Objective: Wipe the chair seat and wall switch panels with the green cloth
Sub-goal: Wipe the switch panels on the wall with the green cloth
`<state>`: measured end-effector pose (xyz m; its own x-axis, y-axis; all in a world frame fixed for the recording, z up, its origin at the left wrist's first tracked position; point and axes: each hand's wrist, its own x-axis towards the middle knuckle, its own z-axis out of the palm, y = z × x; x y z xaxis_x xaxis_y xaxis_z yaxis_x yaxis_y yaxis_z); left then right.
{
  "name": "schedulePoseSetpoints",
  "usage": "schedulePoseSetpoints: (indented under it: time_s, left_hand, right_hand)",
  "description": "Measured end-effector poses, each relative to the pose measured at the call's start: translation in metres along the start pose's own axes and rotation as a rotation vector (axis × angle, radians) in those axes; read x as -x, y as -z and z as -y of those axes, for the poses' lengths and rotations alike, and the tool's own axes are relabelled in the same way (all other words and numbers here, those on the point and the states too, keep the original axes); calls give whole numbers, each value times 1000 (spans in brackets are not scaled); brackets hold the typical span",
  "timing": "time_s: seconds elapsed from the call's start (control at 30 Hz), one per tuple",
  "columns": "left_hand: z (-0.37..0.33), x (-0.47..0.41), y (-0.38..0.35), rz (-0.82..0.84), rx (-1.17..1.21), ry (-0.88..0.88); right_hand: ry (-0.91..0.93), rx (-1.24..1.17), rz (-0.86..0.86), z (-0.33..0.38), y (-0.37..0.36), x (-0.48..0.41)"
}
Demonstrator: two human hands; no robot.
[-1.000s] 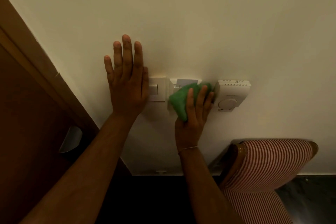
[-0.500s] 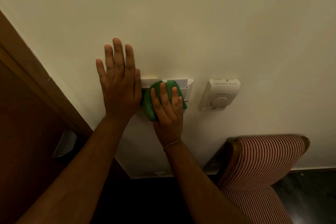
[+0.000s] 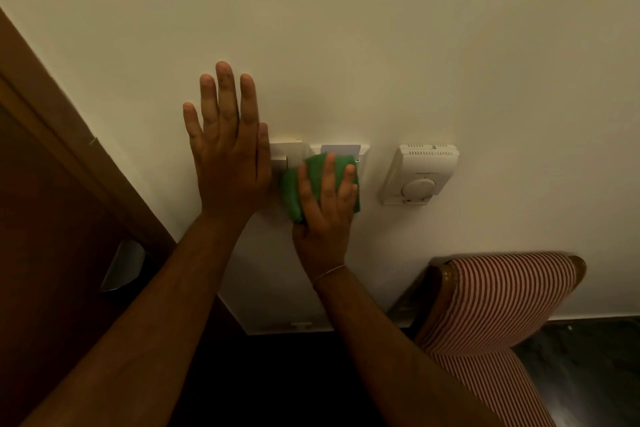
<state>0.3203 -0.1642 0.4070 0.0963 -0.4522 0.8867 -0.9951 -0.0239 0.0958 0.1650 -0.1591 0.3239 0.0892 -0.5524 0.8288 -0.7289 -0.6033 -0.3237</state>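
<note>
Fingers of the right hand [image 3: 323, 208] press the green cloth [image 3: 313, 180] flat against the switch panels [image 3: 341, 150]. Left hand [image 3: 228, 152] rests spread flat on the wall [image 3: 346, 28]. Thermostat [image 3: 419, 173] lettering is too small to read. Striped chair [image 3: 498, 302] stands lower right.

A plain cream wall [image 3: 381, 28] fills most of the view, lit dimly and warmly, brighter toward the top. At the left a brown wooden door frame [image 3: 52, 104] runs diagonally, with the darker door [image 3: 38, 236] below it and a metal handle [image 3: 123, 265] on the door. A white thermostat [image 3: 420, 173] with a round dial is mounted on the wall at the right. A pale skirting [image 3: 301, 324] runs along the wall's foot. The floor [image 3: 588, 364] is dark and glossy.
</note>
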Motion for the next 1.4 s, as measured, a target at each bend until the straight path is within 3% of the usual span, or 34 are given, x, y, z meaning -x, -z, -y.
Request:
schedulePoseSetpoints:
  time_s: [0.23,0.4,0.5,0.73,0.9,1.1,1.4]
  left_hand:
    - [1,1,-3,-23,20,-11]
    - [4,1,-3,-20,22,-21]
    - [3,1,-3,-16,28,-16]
    - [0,1,-2,-12,27,-17]
    - [1,1,1,2,17,-24]
    - [3,1,-2,-5,24,-12]
    - [4,1,-2,-8,26,-19]
  right_hand:
    - [181,26,74,-14,5,-3]
    - [-98,-40,-46,-30,14,8]
    - [-177,-114,-65,-19,10,8]
    - [28,-243,24,21,-5,-2]
    - [97,-190,36,-1,4,-2]
    - [-78,-190,-78,-32,12,5]
    - [-50,-117,23,-49,12,29]
